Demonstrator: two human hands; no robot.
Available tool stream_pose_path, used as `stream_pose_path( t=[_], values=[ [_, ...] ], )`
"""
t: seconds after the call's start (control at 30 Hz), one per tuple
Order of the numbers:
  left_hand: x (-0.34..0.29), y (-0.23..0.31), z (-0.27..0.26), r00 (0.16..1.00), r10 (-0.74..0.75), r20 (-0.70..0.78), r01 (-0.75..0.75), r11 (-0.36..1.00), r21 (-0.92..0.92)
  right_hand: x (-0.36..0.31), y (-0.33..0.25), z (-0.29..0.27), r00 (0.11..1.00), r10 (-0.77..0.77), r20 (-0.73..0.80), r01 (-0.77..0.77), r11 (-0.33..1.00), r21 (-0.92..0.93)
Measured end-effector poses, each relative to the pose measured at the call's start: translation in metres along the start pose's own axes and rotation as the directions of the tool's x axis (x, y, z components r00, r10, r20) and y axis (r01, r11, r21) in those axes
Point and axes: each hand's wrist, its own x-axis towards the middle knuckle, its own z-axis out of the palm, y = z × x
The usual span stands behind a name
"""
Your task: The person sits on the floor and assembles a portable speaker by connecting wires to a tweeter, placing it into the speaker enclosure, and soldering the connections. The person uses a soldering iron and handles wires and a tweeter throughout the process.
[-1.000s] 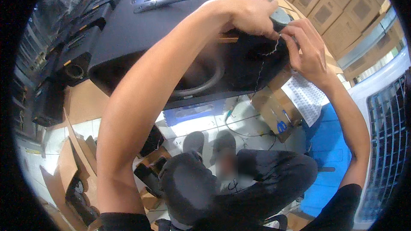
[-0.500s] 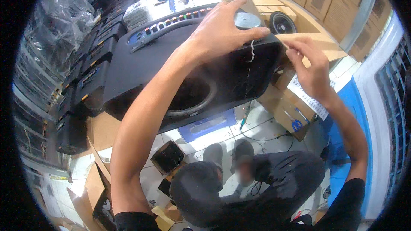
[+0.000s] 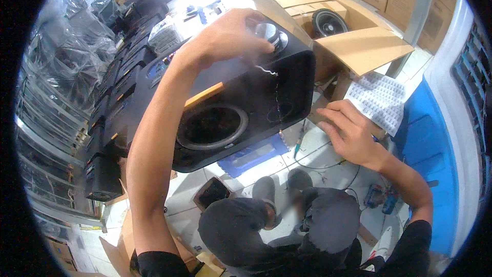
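Note:
A black speaker cabinet (image 3: 292,79) lies in front of me, with a large round opening (image 3: 212,128) in its near face. My left hand (image 3: 220,38) is closed around a small round speaker (image 3: 267,32) with a silver back, at the cabinet's top right. A thin twisted white wire (image 3: 267,71) hangs below that hand, down the near face toward a smaller round hole (image 3: 280,112). My right hand (image 3: 353,133) is in the air right of the cabinet, thumb and fingers apart, holding nothing visible. Nearest to it is a teal-handled pen-shaped tool (image 3: 298,146) with a cable.
An opened carton (image 3: 364,54) at the far right holds a larger black speaker (image 3: 329,23). A printed sheet (image 3: 378,100) lies beside a blue panel (image 3: 430,149). Several black cabinets (image 3: 110,118) line the left. A blue plastic frame (image 3: 253,156) is on the tiled floor.
My right hand has come away from the cabinet's corner, moving down toward me, and its fingers have spread. My left hand still grips the small speaker. The view has shifted.

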Motion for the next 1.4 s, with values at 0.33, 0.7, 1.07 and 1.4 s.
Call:
stream_pose_path(
  t=[0.33, 0.7, 1.07, 1.4],
  values=[
    [0.01, -0.034, -0.005, 0.977, 0.172, 0.126, -0.144, 0.968, -0.207, 0.034, -0.003, 0.043, 0.987, -0.113, -0.113, 0.118, 0.992, 0.039],
    [0.019, -0.046, -0.006, 0.954, 0.232, 0.19, -0.156, 0.926, -0.344, 0.074, 0.011, 0.055, 0.894, -0.264, -0.362, 0.234, 0.964, -0.126],
    [0.021, -0.039, -0.006, 0.917, 0.328, 0.229, -0.211, 0.883, -0.419, 0.076, 0.005, 0.078, 0.949, -0.156, -0.275, 0.12, 0.982, -0.144],
    [0.027, -0.032, -0.004, 0.867, 0.407, 0.287, -0.248, 0.853, -0.46, 0.082, -0.001, 0.096, 0.862, -0.354, -0.364, 0.23, 0.911, -0.343]
  ],
)
